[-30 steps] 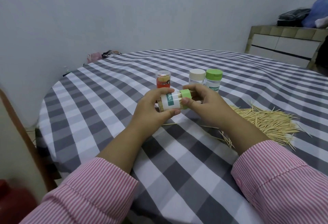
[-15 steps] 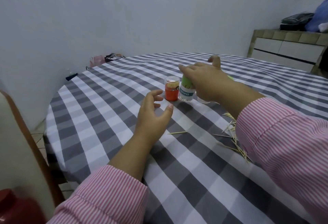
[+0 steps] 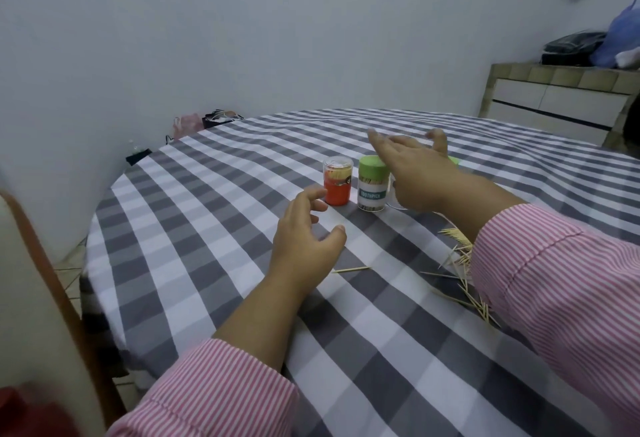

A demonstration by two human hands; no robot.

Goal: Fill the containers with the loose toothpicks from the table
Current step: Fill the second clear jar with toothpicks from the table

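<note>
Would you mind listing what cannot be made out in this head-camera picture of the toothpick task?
- Containers behind the right hand: it covers all but a clear wall and a green edge.
- Loose toothpick pile: the right sleeve hides most of it.
- Orange container: its label is too small to read.
- Red thing at the lower left corner: blurred and cut off by the edge.
- Bags on the floor behind the table: too small to identify.

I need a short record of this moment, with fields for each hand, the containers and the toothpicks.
left hand: open, hovers over tablecloth, holds nothing
right hand: open, above the containers, holds nothing
orange container: upright, clear cap on
green-lidded toothpick container: upright, closed, beside the orange one
loose toothpicks: scattered near right sleeve; one lies apart
</note>
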